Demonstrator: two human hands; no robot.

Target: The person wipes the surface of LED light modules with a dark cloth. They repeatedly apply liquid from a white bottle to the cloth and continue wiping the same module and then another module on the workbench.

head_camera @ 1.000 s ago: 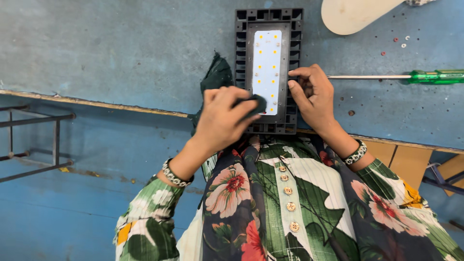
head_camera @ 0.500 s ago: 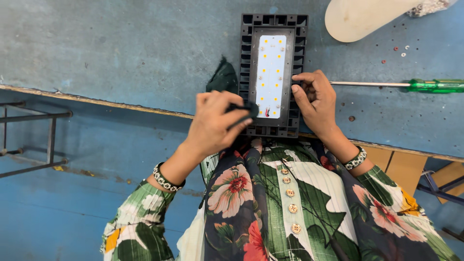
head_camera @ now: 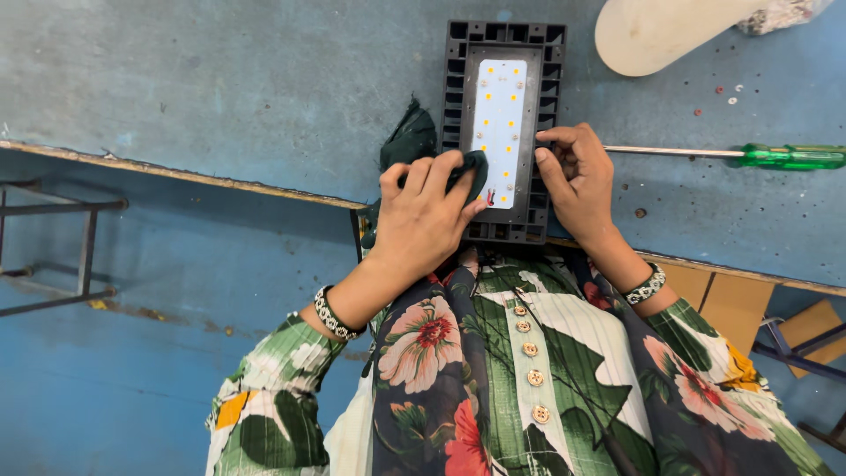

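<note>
A black ribbed lamp housing [head_camera: 460, 79] with a white LED board [head_camera: 500, 123] in its middle lies on the blue worktable [head_camera: 220, 79], near the front edge. My left hand [head_camera: 423, 220] presses a dark green cloth [head_camera: 407, 141] against the lower left part of the housing, at the edge of the board. My right hand [head_camera: 577, 181] grips the housing's right side with curled fingers. Both wrists wear beaded bracelets.
A green-handled screwdriver [head_camera: 775, 156] lies to the right of my right hand. A pale wooden oval piece [head_camera: 661, 31] rests at the top right, with small screws [head_camera: 727, 92] scattered below it. A metal frame [head_camera: 62, 256] stands on the blue floor at left.
My left hand with the cloth has slid slightly down and left along the housing's lower edge. My right hand stays on the right side.
</note>
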